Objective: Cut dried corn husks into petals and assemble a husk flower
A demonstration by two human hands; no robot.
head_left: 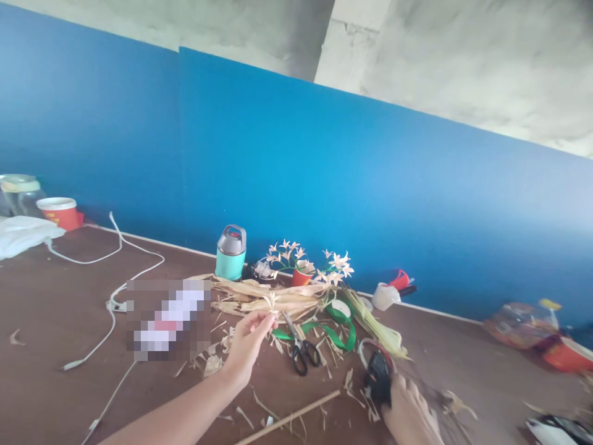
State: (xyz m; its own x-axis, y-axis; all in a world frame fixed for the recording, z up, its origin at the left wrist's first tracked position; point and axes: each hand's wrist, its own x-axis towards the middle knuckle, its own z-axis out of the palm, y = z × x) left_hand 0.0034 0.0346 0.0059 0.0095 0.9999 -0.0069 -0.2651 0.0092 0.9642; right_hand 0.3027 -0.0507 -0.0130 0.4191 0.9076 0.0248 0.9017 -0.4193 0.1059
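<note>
My left hand [252, 343] pinches a small pale flower [271, 301], apparently of dried husk, between thumb and fingertips. At the lower right, my right hand [412, 408] reaches over a black object [378, 374] with its fingers against it; blur hides its exact kind. A pale and red loop [369, 347] lies at its top. Between the hands rest black-handled scissors [304, 356]. Green ribbon [340, 337] trails from a roll beyond them. Dry husks [273, 296] spread behind my left hand, and cream flowers on green stems stand in a red cup [302, 275].
A teal flask [230, 253] stands by the blue partition [296, 167]. White cable [111, 321] runs across the brown table at left. A thin stick [291, 417] and husk scraps lie in front. Pale green husk strips [377, 324], a white container [385, 296] and a red tub [567, 355] are at right.
</note>
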